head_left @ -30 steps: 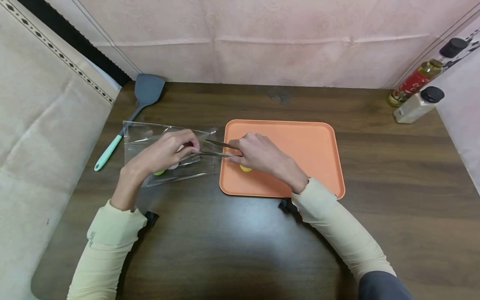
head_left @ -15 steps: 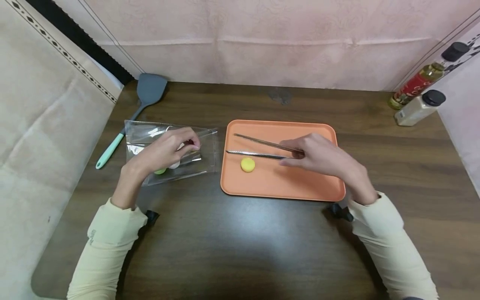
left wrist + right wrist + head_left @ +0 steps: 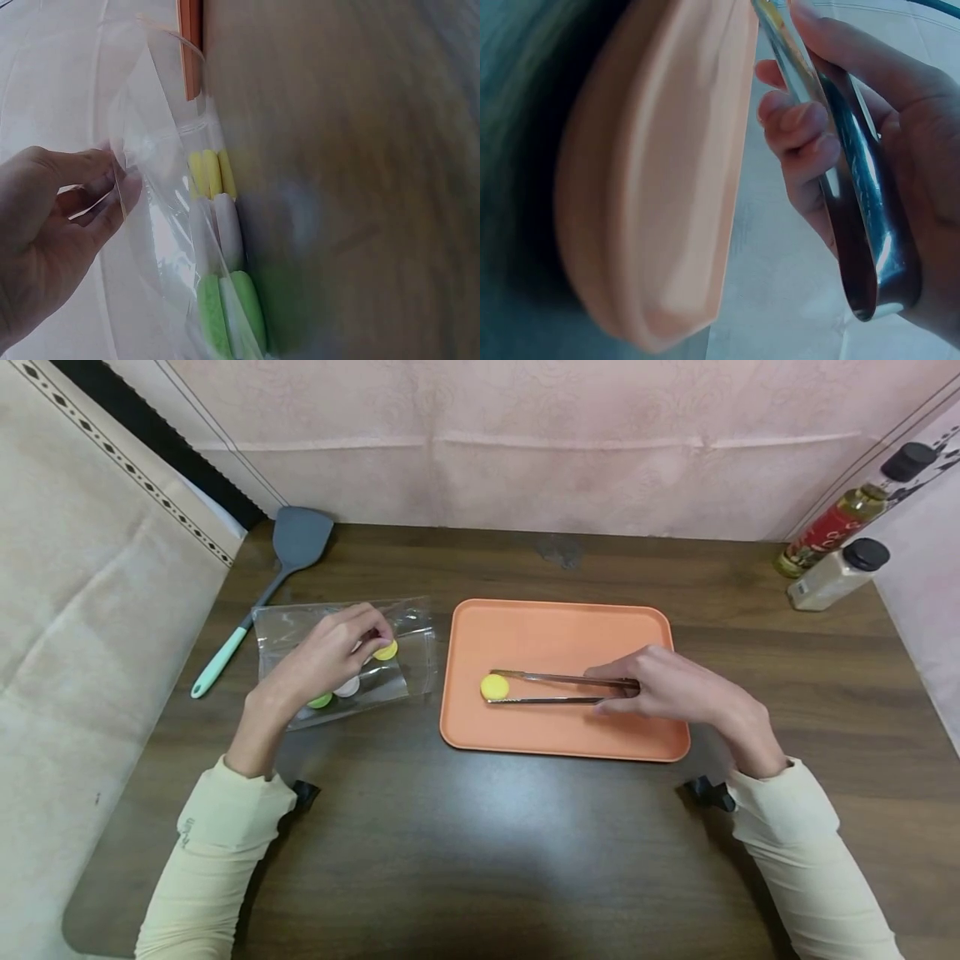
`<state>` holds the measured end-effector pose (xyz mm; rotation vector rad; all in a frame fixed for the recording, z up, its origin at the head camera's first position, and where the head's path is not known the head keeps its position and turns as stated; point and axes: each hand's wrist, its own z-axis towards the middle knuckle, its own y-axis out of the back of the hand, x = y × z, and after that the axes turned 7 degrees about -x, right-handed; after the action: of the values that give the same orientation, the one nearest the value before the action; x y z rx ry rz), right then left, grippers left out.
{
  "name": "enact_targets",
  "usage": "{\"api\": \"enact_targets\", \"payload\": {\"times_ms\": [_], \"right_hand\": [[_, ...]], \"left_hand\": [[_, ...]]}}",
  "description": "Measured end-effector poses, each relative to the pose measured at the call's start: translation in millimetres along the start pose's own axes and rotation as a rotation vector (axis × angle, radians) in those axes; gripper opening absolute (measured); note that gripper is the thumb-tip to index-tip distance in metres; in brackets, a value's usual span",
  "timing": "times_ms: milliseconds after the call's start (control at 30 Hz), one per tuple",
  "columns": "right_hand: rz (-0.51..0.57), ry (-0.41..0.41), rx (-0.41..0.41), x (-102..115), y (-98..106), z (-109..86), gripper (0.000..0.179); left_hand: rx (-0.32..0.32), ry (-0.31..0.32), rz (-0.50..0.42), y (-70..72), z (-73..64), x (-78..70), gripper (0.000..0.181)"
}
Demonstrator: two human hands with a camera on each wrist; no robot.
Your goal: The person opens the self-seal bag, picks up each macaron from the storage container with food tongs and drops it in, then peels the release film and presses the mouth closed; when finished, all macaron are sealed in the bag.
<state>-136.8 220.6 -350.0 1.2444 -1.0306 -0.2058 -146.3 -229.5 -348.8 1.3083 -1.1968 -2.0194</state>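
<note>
My left hand (image 3: 333,647) pinches the upper film of a clear plastic bag (image 3: 416,620) lying left of the tray. Through the bag, the left wrist view shows yellow macarons (image 3: 212,174), a white macaron (image 3: 229,229) and a green macaron (image 3: 217,315) in a row. My right hand (image 3: 671,689) grips metal tongs (image 3: 555,677) over the orange tray (image 3: 562,631). Their tips point left and lie on either side of a yellow macaron (image 3: 494,687) on the tray. In the right wrist view, fingers and thumb wrap the tongs' two arms, with the bent end near the palm.
A grey spatula (image 3: 300,539) with a mint handle lies behind and left of the bag. At the far right corner of the wooden table (image 3: 465,827) stand a red-labelled bottle (image 3: 832,527) and a black-capped jar (image 3: 832,581). Cloth (image 3: 525,443) hangs along the back.
My right hand has moved the tongs rightward from the bag's mouth to over the tray, then lowered their tips around the yellow macaron. My left hand has shifted slightly, exposing a yellow macaron in the bag.
</note>
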Motion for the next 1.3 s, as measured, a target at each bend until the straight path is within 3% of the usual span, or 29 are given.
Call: {"api": "enact_targets", "payload": {"times_ms": [267, 500, 600, 800, 1033, 1300], "right_hand": [[0.038, 0.019, 0.012, -3, 1, 0.3, 0.033], [0.046, -0.022, -0.019, 5, 7, 9.9, 0.038], [0.005, 0.004, -0.061, 9, 5, 20.7, 0.034], [-0.044, 0.108, -0.11, 26, -4, 50.9, 0.009], [-0.08, 0.172, -0.051, 55, -21, 86.9, 0.014], [-0.134, 0.19, -0.014, 79, -43, 112.4, 0.014]], "left_hand": [[0.008, -0.009, 0.004, -0.5, 0.1, 1.9, 0.007], [0.017, -0.012, -0.01, -1.1, 0.6, 1.8, 0.008], [0.028, -0.005, -0.012, -1.1, 0.2, 1.2, 0.008], [0.028, -0.001, -0.014, -0.8, -0.3, 0.3, 0.009], [0.025, -0.024, 0.001, -0.4, -2.2, 1.6, 0.007], [0.034, -0.054, -0.011, -1.4, -1.4, 3.7, 0.005]]}}
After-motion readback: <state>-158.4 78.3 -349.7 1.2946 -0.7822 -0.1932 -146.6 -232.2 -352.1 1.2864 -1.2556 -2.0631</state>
